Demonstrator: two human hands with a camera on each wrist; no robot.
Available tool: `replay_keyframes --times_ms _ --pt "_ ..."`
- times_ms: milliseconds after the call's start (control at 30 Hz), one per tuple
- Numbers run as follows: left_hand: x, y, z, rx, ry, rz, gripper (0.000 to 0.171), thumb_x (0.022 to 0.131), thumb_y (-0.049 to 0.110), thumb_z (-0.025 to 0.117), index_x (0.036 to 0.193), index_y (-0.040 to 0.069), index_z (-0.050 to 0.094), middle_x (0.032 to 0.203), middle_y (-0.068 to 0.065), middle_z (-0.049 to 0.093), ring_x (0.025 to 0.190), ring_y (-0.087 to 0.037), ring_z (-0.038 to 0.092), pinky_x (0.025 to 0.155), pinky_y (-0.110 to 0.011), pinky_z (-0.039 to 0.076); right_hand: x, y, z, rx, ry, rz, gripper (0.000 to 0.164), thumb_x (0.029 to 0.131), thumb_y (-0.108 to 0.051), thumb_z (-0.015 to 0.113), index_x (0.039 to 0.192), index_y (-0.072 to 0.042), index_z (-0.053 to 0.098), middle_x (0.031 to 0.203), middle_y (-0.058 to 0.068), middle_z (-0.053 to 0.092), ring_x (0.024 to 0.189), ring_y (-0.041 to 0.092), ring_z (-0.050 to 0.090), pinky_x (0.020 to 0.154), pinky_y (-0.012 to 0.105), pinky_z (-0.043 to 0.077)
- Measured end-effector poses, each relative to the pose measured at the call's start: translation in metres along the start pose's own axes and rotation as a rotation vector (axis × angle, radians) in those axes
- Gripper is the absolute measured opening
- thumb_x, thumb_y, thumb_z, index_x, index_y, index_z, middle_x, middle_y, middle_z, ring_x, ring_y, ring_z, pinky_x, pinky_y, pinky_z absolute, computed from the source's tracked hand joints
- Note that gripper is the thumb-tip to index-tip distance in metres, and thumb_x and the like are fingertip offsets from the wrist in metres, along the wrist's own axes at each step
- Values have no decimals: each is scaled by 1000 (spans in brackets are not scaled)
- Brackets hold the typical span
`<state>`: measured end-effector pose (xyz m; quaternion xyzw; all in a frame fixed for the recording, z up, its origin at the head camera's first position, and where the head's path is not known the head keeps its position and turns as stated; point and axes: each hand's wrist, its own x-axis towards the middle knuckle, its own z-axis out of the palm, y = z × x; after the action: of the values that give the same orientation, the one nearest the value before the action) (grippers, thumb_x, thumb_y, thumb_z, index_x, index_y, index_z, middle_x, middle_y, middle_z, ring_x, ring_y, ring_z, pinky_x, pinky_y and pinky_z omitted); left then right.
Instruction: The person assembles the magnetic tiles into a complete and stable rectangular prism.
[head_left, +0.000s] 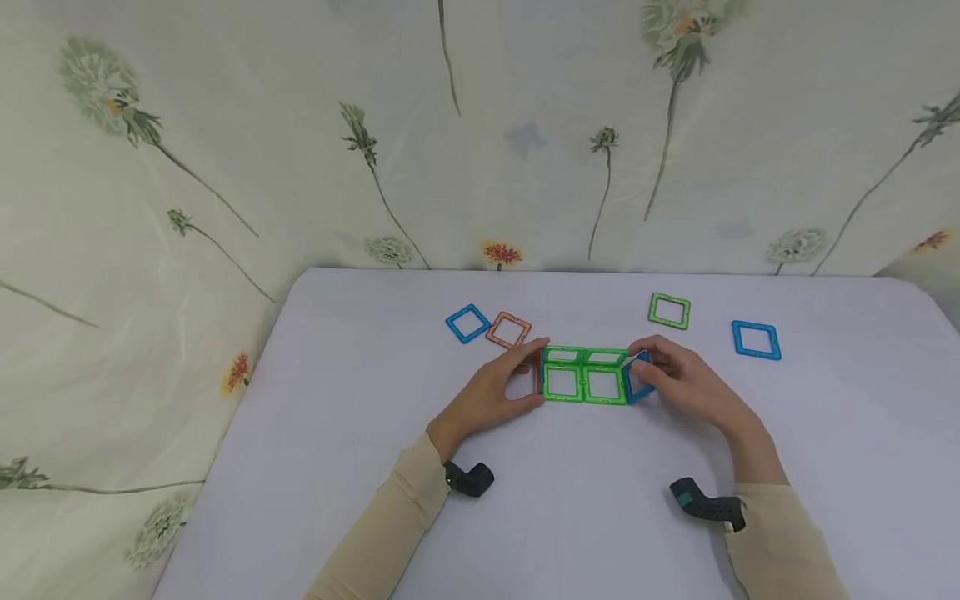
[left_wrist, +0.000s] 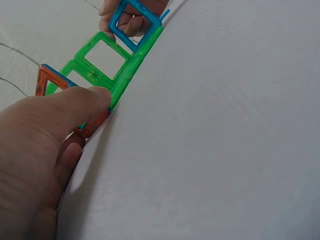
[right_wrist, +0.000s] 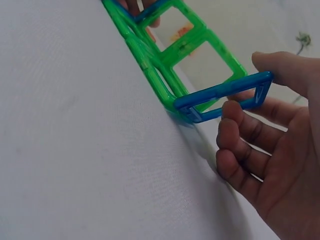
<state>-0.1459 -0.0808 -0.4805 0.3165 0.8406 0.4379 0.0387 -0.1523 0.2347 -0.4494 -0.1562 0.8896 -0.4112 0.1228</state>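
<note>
Several green square magnetic tiles (head_left: pixel 582 384) form a row on the white table, some lying flat and others standing along the far side. My left hand (head_left: pixel 491 390) grips the row's left end, thumb at the near corner and a finger at the far corner. An orange tile (left_wrist: pixel 98 121) stands at that end, partly hidden by the thumb, with a blue edge beside it. At the right end, my right hand (head_left: pixel 686 385) pinches a blue square magnetic tile (right_wrist: pixel 225 90) between thumb and fingers. This tile stands tilted and touches the green row.
A loose blue tile (head_left: pixel 455 332) and an orange tile (head_left: pixel 493 325) lie behind my left hand. Farther right lie a green tile (head_left: pixel 671 297) and a blue tile (head_left: pixel 754 325). A flower-patterned cloth (head_left: pixel 525 192) hangs behind the table (head_left: pixel 337 375).
</note>
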Motion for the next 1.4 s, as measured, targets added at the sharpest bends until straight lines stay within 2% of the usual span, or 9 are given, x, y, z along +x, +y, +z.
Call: replay_keyframes --times_ms 300,533,800,1033,1267,1400 --pt "0 2 -1 10 -4 -19 81 84 20 72 149 28 26 133 4 50 118 -7 51 102 -16 43 -1 0 -3 36 -16 -39 31 96 -28 54 125 -16 51 95 6 61 79 11 58 71 19 45" --pt "0 1 0 9 -5 -33 81 84 20 72 148 32 25 135 5 49 118 -6 51 102 -17 44 0 -2 -1 42 -45 2 37 95 -33 56 128 -18 49 95 6 58 83 12 58 73 18 45" --pt "-1 2 -1 6 -7 -45 82 83 20 72 148 34 24 137 6 48 117 -5 51 101 -16 44 0 -5 0 27 -43 11 39 94 -35 57 128 -18 48 91 6 56 79 14 57 70 20 43" --pt "0 2 -1 -1 -6 -37 82 83 19 73 149 31 25 137 5 48 118 -6 51 101 -16 44 1 -8 2 10 -48 43 42 93 -39 57 128 -17 49 92 5 54 81 14 55 70 21 42" --pt "-1 1 0 4 -5 -41 82 84 20 72 148 34 24 138 7 47 118 -5 51 101 -16 44 1 -9 3 4 -43 47 42 93 -40 57 127 -18 49 93 5 53 84 13 55 71 21 42" --pt "0 1 0 4 -7 -35 80 84 20 72 149 29 26 138 6 47 118 -5 51 101 -17 44 1 -9 4 2 -39 48 42 93 -41 57 127 -18 50 93 4 52 83 14 55 70 22 42"
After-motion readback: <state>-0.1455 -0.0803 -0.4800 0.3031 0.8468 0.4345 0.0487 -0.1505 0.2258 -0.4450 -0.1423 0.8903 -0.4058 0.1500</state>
